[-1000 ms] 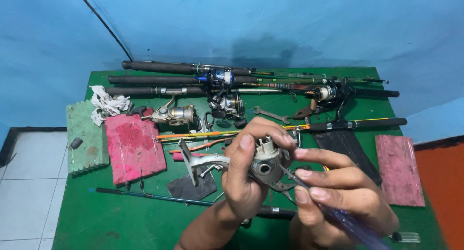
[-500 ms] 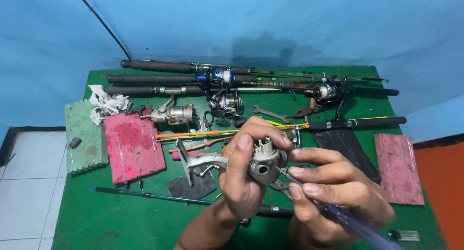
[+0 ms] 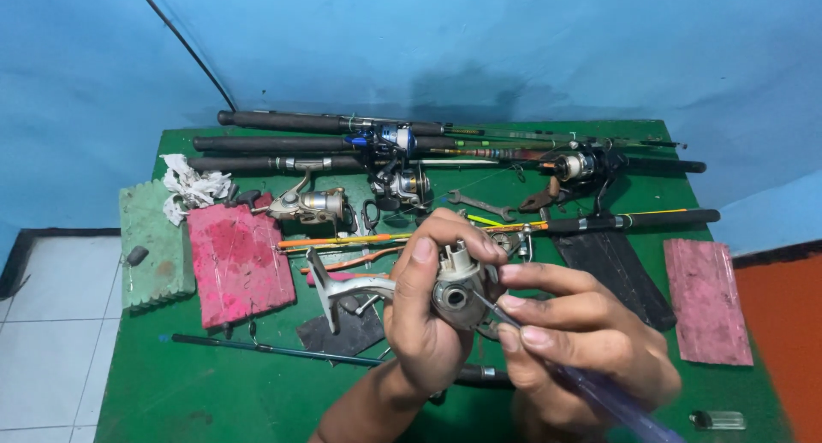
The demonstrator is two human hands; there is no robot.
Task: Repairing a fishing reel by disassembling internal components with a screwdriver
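two bare hands (image 3: 428, 323), sleeveless forearms, no gloves

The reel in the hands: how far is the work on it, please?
Done: the reel body is off any rod and looks partly stripped. In hand: left hand grips it; right hand pokes a thin tool into it. Left: loose parts lie on the green table.

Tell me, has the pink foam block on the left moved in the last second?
No. The pink block lies flat beside the green block, just below the crumpled rag, exactly as before. Only the hands shifted slightly.
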